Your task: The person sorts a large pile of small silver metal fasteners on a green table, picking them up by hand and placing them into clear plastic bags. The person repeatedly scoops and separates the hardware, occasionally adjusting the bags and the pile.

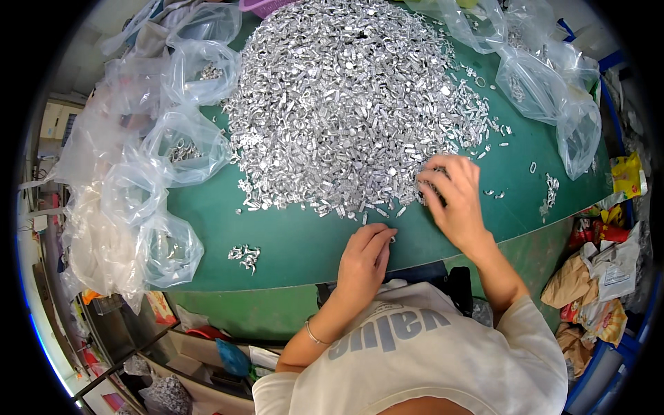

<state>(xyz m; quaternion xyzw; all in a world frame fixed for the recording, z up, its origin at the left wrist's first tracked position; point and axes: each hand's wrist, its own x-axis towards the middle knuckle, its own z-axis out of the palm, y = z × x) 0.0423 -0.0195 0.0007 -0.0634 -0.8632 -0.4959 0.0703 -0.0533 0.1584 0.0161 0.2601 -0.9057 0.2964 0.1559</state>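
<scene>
A large heap of small silver metal pieces (339,104) covers the middle of the green table (304,242). My left hand (364,254) is at the near side of the heap, fingers pressed together, with a small silver metal piece (393,239) showing at the fingertips. My right hand (456,200) reaches over the heap's lower right edge. Its fingers are bent and apart, the tips among the loose pieces, and I see nothing gripped in them. A small group of silver pieces (245,256) lies apart on the table to the left.
Clear plastic bags (181,149), some holding silver pieces, line the table's left side. More clear bags (536,90) stand at the right, near a small pile of pieces (551,190). Part of a pink basket (266,7) shows behind the heap. Crumpled packaging (598,273) sits beyond the right edge.
</scene>
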